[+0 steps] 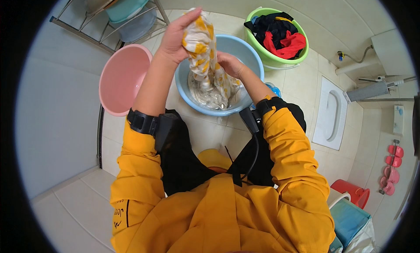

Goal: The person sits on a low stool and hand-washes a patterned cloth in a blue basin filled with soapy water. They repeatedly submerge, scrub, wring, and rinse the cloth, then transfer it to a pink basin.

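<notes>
A wet white cloth with yellow patches hangs bunched over a light blue basin. My left hand is closed around its upper part, raised above the basin's far left side. Lower down and to the right, my right hand grips the same cloth, its fingertips partly hidden behind the fabric. The cloth's lower end trails into the water at the bottom of the basin.
To the left stands a pink basin; behind it, a metal rack holds several basins. A green bucket of dark and red clothes is at far right. Further right lies a squat toilet. A red bucket sits lower right.
</notes>
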Motion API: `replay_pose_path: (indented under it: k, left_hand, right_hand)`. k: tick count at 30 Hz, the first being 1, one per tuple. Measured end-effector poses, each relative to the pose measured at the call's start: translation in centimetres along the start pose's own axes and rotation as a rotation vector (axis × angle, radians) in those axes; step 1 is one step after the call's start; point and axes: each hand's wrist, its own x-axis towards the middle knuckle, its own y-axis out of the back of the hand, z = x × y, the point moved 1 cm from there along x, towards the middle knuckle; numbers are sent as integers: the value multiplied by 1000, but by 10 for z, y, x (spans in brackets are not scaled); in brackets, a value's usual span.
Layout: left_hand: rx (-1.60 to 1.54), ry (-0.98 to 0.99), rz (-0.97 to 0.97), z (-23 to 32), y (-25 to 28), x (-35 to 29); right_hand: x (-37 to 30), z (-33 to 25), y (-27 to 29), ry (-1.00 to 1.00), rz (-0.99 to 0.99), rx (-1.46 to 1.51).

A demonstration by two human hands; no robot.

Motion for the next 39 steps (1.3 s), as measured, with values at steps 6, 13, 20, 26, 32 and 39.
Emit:
replay_pose_path:
  k: [6,13,20,26,32,39]
  left_hand:
    - [-64,-152,-115,20,34,-10]
    - [9,-153,259,5,70,0]
    - [-248,182,282,-93,74,44]
    - [-209,-27,356,-129,72,58]
    - [53,16,610,-122,83,48]
    - [636,110,133,-93,56,37]
  right_hand:
    - [-10,-10,-1,-303,297,-582]
    - [-34,-111,5,392,281,218]
    - [-18,-94,-66,758,663,-739]
    - [-10,-65,-56,682,754,-1296]
    - [-1,-53,-46,572,691,-1276]
    - [-5,-89,-22,317,854,-828]
